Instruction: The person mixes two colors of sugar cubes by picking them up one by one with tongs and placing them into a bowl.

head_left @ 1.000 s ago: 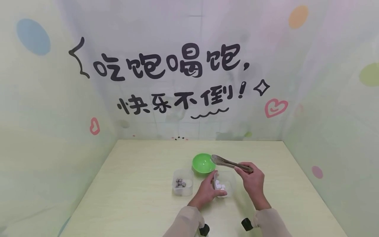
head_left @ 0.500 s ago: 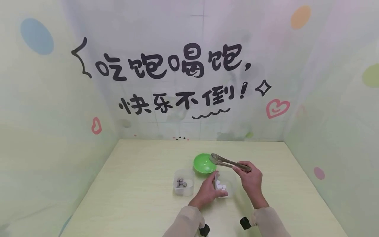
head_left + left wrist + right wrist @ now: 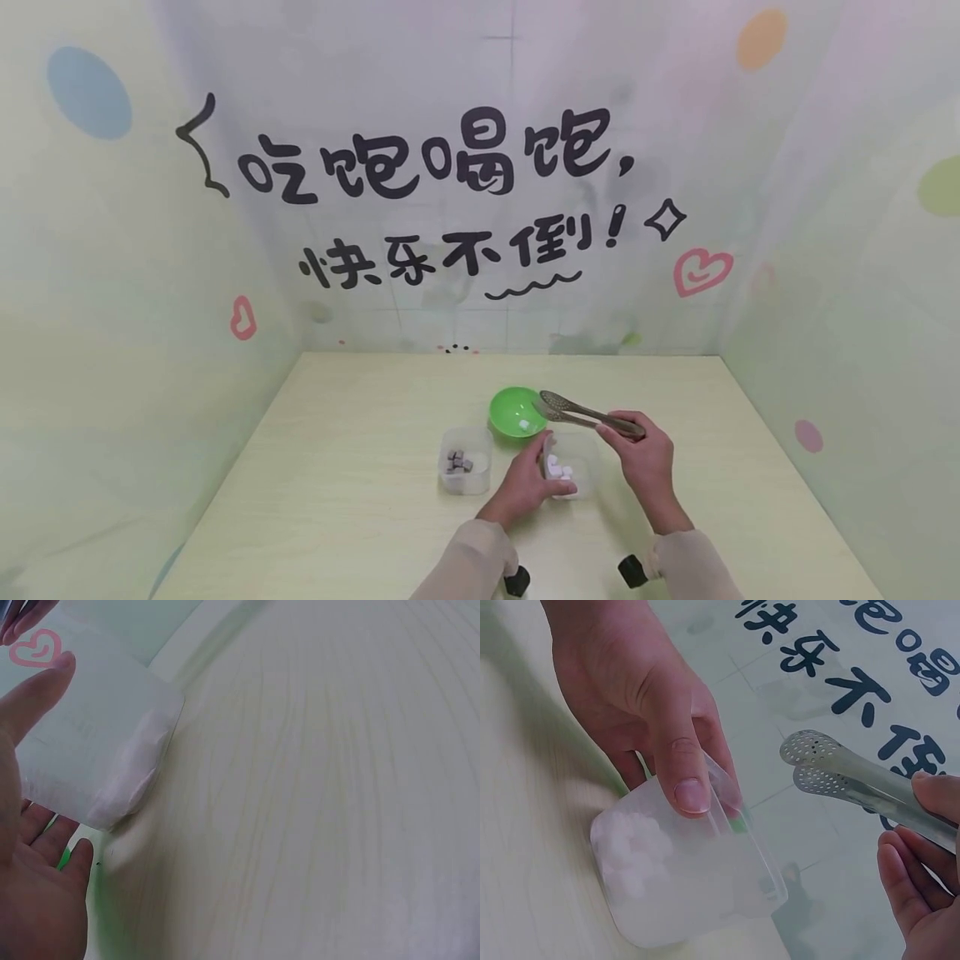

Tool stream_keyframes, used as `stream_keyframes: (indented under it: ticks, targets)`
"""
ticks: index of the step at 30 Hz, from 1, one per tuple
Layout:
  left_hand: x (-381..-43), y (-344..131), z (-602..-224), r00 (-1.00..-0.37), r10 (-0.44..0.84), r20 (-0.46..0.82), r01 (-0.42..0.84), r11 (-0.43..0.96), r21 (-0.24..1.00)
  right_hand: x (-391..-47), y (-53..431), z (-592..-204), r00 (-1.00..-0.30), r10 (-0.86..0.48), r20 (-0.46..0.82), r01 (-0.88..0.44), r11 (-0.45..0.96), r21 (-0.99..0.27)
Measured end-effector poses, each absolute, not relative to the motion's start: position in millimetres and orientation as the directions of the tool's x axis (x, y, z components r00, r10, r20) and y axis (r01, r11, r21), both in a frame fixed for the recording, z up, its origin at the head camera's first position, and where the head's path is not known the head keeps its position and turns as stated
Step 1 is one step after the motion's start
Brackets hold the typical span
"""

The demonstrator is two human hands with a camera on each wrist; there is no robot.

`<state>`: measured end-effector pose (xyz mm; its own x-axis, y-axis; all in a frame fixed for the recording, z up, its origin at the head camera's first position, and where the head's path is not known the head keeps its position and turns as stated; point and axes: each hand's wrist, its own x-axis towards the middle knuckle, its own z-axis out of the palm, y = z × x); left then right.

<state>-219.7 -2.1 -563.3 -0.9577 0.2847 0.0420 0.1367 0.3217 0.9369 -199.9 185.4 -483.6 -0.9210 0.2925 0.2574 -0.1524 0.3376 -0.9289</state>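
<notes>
My left hand (image 3: 525, 483) grips the left wall of a clear plastic container (image 3: 583, 467), thumb and fingers on opposite sides of it. Several small white chunks (image 3: 558, 469) are gathered at its left side; their kind is unclear. My right hand (image 3: 647, 458) holds metal tongs (image 3: 553, 402) with perforated tips, which reach over the right rim of a green bowl (image 3: 504, 407). One small white piece (image 3: 524, 425) lies inside the bowl. In the right wrist view, the tongs' tips (image 3: 810, 748) are slightly apart with nothing visible between them.
A second clear container (image 3: 465, 483) with several grey cubes (image 3: 459, 461) stands left of my left hand. All of this is on a pale wooden table (image 3: 337, 450). Printed wall panels (image 3: 390, 325) border the table at the back and sides.
A white piece now shows in the green bowl. After parting over the bowl, the tongs have shifted slightly right with my right hand. My left hand has stayed on the container.
</notes>
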Motion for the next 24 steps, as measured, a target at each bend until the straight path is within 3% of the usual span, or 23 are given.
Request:
stream_keyframes:
  ticks: [9,24]
  targets:
    - [-219.2,-2.1,-564.4,-0.958,0.283,0.051,0.143,0.313,0.939,-189.6,193.1,-484.1,-0.935,0.244,0.256,-0.179,0.300,-0.937]
    - [-218.8,-2.1,-563.3,-0.960,0.280,0.020,0.112,0.316,0.942,-171.8,210.7,-484.8,-0.943,0.190,0.275,-0.196,0.351,-0.916]
